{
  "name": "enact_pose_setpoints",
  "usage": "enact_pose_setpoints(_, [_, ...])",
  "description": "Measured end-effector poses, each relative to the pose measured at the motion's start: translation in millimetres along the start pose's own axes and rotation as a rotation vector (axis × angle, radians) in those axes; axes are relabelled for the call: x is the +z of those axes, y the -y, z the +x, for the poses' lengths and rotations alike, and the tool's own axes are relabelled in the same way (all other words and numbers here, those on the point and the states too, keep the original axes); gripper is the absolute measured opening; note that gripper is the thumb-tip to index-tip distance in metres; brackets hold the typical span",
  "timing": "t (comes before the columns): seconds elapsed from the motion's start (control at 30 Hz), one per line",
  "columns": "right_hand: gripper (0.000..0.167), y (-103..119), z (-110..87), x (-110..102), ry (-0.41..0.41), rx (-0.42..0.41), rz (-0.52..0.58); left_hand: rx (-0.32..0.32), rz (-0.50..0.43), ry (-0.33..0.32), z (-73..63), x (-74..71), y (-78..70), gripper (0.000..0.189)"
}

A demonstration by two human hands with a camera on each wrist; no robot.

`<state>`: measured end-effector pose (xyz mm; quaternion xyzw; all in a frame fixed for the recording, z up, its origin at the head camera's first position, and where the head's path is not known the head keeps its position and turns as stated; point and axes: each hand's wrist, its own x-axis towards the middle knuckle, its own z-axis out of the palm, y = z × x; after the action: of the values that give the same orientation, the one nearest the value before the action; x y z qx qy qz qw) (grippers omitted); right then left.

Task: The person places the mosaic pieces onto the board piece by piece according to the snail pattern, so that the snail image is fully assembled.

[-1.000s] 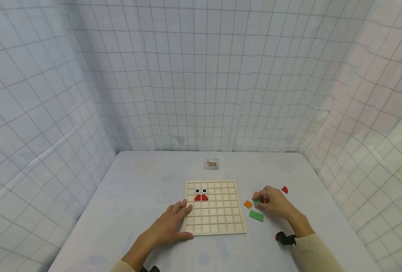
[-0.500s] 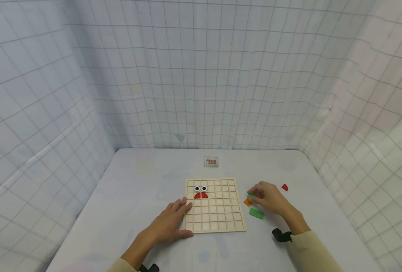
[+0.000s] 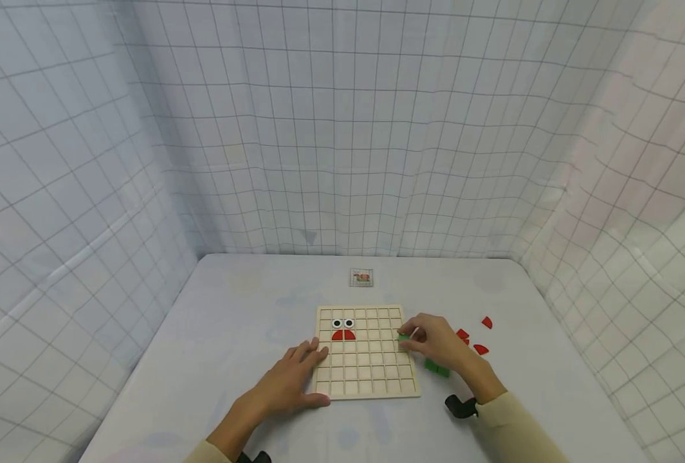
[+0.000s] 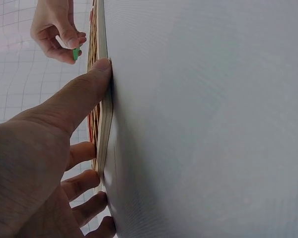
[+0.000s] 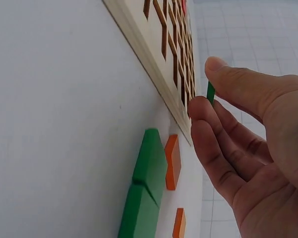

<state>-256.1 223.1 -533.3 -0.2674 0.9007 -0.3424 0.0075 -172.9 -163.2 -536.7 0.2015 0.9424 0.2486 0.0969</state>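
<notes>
While the left hand (image 3: 287, 384), fingers spread, rests against the near-left corner of the wooden board (image 3: 365, 373), presumably to prevent sliding, the right hand (image 3: 439, 339) pinches a green tile (image 5: 211, 92) at the board's right edge, apparently raised above it. The thumb-and-fingertip hold likely gives fine control. Two loose green tiles (image 5: 140, 208) lie on the surface (image 3: 232, 334), conveniently near that hand. The held tile is thin, flat, uniformly green and partly covered by fingers.

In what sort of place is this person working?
Perhaps a curtained-off booth: grid-patterned sheets rise on three sides of a white table, which holds a wooden board.
</notes>
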Motion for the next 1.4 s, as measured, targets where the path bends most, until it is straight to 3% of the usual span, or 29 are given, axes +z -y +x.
enact_pose_setpoints(0.83, [0.009, 46.2, 38.6, 46.4, 0.086, -0.165, -0.002, 0.003, 0.013, 0.005, 0.2, -0.5, 0.1, 0.106])
enact_pose_setpoints(1.03, [0.008, 54.8, 43.0, 52.6, 0.117, -0.149, -0.013, 0.018, 0.011, 0.003, 0.5, -1.0, 0.7, 0.106])
enact_pose_setpoints(1.4, [0.008, 58.7, 49.0, 61.5, 0.089, -0.222, -0.095, 0.019, 0.017, 0.008, 0.8, -0.8, 2.3, 0.106])
